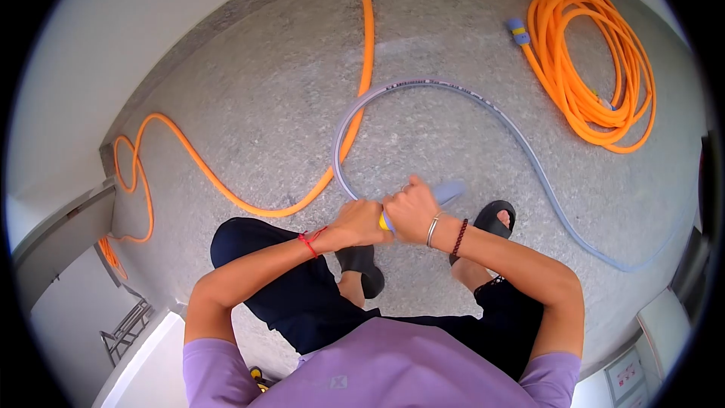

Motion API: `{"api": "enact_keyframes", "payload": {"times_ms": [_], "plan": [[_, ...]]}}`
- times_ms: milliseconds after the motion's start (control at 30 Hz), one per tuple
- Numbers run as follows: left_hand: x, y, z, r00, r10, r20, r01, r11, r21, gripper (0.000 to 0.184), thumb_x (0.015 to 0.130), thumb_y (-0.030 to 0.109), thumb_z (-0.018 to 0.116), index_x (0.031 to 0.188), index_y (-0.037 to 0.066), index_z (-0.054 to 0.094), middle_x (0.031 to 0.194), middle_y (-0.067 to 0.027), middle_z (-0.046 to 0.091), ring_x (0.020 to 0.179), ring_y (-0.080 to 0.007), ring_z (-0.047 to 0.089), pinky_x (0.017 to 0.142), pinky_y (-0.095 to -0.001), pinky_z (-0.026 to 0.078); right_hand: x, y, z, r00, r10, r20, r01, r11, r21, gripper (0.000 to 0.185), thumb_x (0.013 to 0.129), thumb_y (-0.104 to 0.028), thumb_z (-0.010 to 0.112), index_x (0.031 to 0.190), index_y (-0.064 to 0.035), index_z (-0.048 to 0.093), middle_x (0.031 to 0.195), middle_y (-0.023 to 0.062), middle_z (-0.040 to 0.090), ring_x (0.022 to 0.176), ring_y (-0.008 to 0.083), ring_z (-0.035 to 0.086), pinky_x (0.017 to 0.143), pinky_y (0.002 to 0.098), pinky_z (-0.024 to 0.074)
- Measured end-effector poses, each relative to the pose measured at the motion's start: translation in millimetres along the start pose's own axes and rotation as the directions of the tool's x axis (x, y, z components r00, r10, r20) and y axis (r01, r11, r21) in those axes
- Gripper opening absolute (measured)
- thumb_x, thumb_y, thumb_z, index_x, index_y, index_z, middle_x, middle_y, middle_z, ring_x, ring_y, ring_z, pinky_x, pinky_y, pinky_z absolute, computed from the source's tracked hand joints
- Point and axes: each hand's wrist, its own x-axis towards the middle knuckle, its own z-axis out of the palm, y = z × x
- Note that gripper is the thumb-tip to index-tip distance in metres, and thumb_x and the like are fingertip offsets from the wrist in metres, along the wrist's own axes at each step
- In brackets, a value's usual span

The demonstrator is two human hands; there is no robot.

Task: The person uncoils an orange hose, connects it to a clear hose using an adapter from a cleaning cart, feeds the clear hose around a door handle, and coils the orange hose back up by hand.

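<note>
Both of my hands meet in front of my knees. My left hand (357, 223) is closed round the end of a grey hose (529, 153), which loops up over the floor and curves off to the right. Against it, my right hand (410, 211) is wrapped round a grey and yellow fitting (387, 221); a blurred blue-grey part (448, 192) sticks out beyond its fingers. The joint between hose and fitting is hidden by my fingers. Under the grey loop runs an orange hose (368, 45), crossing it on the left side.
A coiled orange hose (555, 68) with a grey-blue and yellow connector (519, 32) lies at the upper right. The orange hose winds off to the left wall. My dark slippers (360, 266) rest on the grey floor (272, 106). A metal rack (126, 327) stands at the lower left.
</note>
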Motion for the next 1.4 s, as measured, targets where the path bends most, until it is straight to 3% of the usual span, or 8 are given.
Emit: {"api": "enact_keyframes", "payload": {"times_ms": [333,433,533,600,667,800,967,1400], "plan": [[8,-17,6,0.921,0.345,-0.183,-0.247,0.877,0.412,0.019,0.055,0.015,0.064,0.069,0.003,0.059,0.066,-0.0156,0.061,0.059,-0.0319,0.061,0.051,-0.039,0.047,22,22,15,0.781,0.014,0.624,-0.475,0.662,0.58,0.023,0.056,-0.026,0.066,0.065,-0.0044,0.063,0.068,0.0133,0.064,0.063,0.0286,0.063,0.053,0.0334,0.0471],[13,-22,8,0.922,0.341,-0.184,-0.237,0.873,0.427,0.017,0.055,0.013,0.064,0.068,0.004,0.059,0.066,-0.0151,0.061,0.059,-0.0313,0.061,0.051,-0.0384,0.047,22,24,24,0.782,-0.155,0.603,-0.44,0.548,0.711,0.025,0.058,-0.024,0.063,0.069,-0.0024,0.06,0.07,0.0133,0.064,0.062,0.0271,0.062,0.056,0.0348,0.0473],[19,-20,-15,0.99,0.095,-0.107,-0.061,0.956,0.286,0.016,0.057,0.013,0.065,0.068,0.001,0.06,0.063,-0.0142,0.061,0.056,-0.0295,0.061,0.051,-0.0368,0.048,13,6,10,0.945,0.218,0.244,-0.313,0.821,0.478,0.022,0.062,-0.018,0.063,0.078,-0.0034,0.058,0.071,0.0087,0.06,0.065,0.0236,0.059,0.064,0.0332,0.0458],[20,-18,-24,0.997,-0.074,-0.009,0.075,0.982,0.176,0.016,0.059,0.013,0.064,0.067,0.0,0.06,0.061,-0.0132,0.06,0.054,-0.0277,0.06,0.051,-0.0356,0.048,7,-4,19,0.816,0.088,-0.571,-0.102,0.995,0.008,0.02,0.068,-0.015,0.059,0.085,-0.0059,0.056,0.072,0.0054,0.054,0.07,0.0203,0.056,0.071,0.0318,0.0411],[24,-16,-25,0.91,-0.087,0.405,0.295,0.823,-0.485,0.022,0.06,0.019,0.064,0.065,-0.003,0.061,0.059,-0.0122,0.06,0.052,-0.0244,0.06,0.05,-0.034,0.048,0,-2,22,0.816,0.025,-0.578,-0.076,0.995,-0.063,0.021,0.067,-0.015,0.059,0.085,-0.0065,0.056,0.073,0.005,0.052,0.073,0.0194,0.054,0.072,0.0319,0.0399],[24,-7,-18,0.891,-0.068,0.45,0.325,0.788,-0.523,0.026,0.059,0.023,0.063,0.065,-0.003,0.061,0.06,-0.0124,0.061,0.052,-0.0221,0.06,0.05,-0.0332,0.047,-6,4,31,0.857,-0.039,-0.514,-0.038,0.99,-0.137,0.014,0.066,-0.014,0.059,0.078,-0.0075,0.054,0.07,0.0051,0.053,0.069,0.0183,0.056,0.068,0.0316,0.0391],[23,7,-22,0.989,-0.145,0.008,0.145,0.988,0.062,0.033,0.059,0.029,0.066,0.069,-0.002,0.062,0.065,-0.0205,0.06,0.065,-0.0342,0.061,0.058,-0.0399,0.048,12,16,27,0.933,0.062,-0.355,-0.086,0.995,-0.052,0.011,0.065,-0.016,0.062,0.069,-0.0092,0.054,0.064,0.0059,0.059,0.059,0.019,0.06,0.065,0.0303,0.0404],[30,-18,-8,0.967,0.069,-0.246,-0.005,0.968,0.252,0.029,0.058,0.027,0.067,0.065,-0.001,0.061,0.054,-0.0197,0.056,0.051,-0.0359,0.058,0.048,-0.0413,0.045,29,18,6,0.975,0.212,-0.064,-0.202,0.97,0.134,0.018,0.059,-0.019,0.068,0.072,-0.0069,0.064,0.068,0.0114,0.064,0.064,0.0244,0.064,0.058,0.0347,0.0492]]}}
